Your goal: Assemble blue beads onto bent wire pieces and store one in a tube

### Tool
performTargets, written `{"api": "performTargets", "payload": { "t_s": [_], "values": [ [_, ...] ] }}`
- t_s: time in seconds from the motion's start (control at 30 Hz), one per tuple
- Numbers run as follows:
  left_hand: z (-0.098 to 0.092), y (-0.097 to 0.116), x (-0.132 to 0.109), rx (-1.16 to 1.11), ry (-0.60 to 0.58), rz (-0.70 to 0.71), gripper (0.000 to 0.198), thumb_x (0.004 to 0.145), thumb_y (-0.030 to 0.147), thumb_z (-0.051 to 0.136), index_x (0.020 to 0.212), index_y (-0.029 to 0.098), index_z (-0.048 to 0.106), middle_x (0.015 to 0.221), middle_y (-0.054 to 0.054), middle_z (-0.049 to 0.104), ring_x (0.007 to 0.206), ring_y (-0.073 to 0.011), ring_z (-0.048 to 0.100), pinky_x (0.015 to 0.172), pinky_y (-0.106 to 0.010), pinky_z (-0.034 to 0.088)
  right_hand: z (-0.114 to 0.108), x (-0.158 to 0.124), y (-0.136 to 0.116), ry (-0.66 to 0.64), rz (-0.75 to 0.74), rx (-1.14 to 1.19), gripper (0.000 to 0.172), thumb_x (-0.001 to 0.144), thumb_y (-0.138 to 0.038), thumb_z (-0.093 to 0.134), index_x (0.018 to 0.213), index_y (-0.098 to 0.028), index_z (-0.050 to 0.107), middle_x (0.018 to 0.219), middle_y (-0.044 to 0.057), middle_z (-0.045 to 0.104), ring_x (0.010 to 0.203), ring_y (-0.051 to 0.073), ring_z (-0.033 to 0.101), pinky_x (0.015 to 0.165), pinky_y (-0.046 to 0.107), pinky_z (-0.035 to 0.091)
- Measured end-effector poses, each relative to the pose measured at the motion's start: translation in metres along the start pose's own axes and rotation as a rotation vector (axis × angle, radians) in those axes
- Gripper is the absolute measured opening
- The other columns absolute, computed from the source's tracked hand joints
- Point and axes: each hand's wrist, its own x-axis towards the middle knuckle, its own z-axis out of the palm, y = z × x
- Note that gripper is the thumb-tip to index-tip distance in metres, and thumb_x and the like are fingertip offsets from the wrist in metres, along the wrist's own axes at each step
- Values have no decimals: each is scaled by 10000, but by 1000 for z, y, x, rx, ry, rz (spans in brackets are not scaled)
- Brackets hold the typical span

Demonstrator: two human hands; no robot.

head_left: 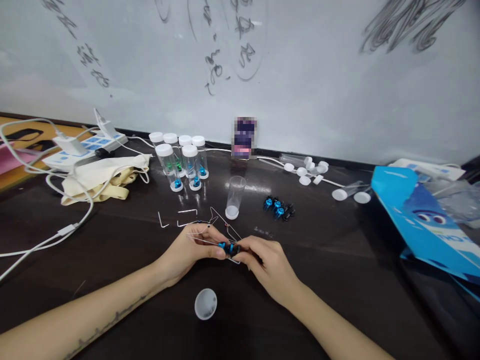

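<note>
My left hand (191,250) and my right hand (262,260) meet at the middle of the dark table (337,260). Both are pinched on small blue and black parts (229,247) threaded on a thin bent wire (221,222). Just beyond the hands stands an open clear vial (234,197), upside down on its cap end. A loose white cap (206,303) lies near me between my forearms. A small heap of blue and black parts (278,208) sits to the right of the vial.
Several capped vials (182,160) with coloured parts stand at the back. Bent wire pieces (176,218), a cloth bag (107,175), a power strip with cables (80,147), empty vials and caps (311,170) and a blue packet (427,220) lie around.
</note>
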Motion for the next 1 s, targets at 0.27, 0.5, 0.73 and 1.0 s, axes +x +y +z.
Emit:
{"api": "performTargets", "payload": {
  "t_s": [0.27,0.5,0.73,1.0],
  "values": [
    [1,1,0,1,-3,4,194,618,97,854,773,149,751,728,-22,775,667,-121,689,665,-205,528,0,-2,2,19,-17,27,46,911,-211,627,894,-182,659,759,-2,657,650,128,593,634,230,424],
    [2,1,0,4,-6,11,192,623,94,853,772,161,753,719,-6,774,667,-108,692,668,-187,526,2,-2,3,70,-69,3,71,867,-144,666,915,-193,647,753,-12,646,604,114,566,601,221,423],
    [3,2,0,6,19,9,197,611,100,860,765,162,754,707,0,770,652,-102,684,672,-185,525,2,-2,4,98,-50,-18,97,869,-204,674,956,-197,632,753,-14,643,563,104,543,561,214,423],
    [4,4,-1,-2,57,-5,202,595,108,865,758,156,757,717,-12,768,657,-114,677,677,-203,517,-2,-2,-2,12,11,-40,114,953,-280,555,968,-186,617,792,2,627,580,109,549,573,237,415]
  ]
}}
